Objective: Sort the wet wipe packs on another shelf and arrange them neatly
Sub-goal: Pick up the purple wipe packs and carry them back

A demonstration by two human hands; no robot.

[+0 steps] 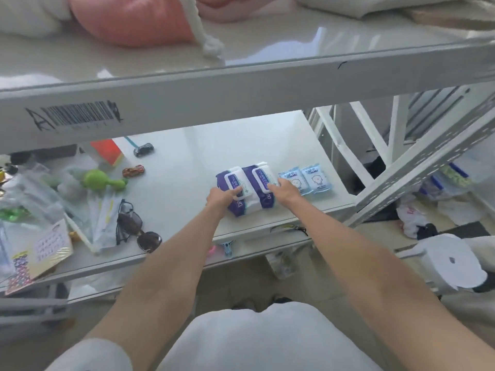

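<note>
From the head camera, a person reaches both bare arms into a white shelf [187, 167]. Two big purple wet wipe packs lie flat side by side near the front edge of the shelf, touching each other. Each has a white lid on top.

The left hand [222, 198] holds the left purple pack [235, 180], with its fingers curled over the pack's near left corner. The right hand [286, 190] holds the right purple pack [261, 179], with its fingers curled at the pack's right side.

Just to the right of the purple packs lie two small blue packs [313, 180], next to each other. The right hand covers part of the nearer one.

Well to the left of the purple packs sit a green toy [101, 180], a red toy car [133, 171] and a dark toy car [143, 149]. A pair of sunglasses [134, 228] lies to the left and closer to the front edge. Farther left is a heap of clear bags [34, 194].

Above the purple packs runs a higher shelf [241, 84] with a pink cushion [128, 20] on it.
</note>
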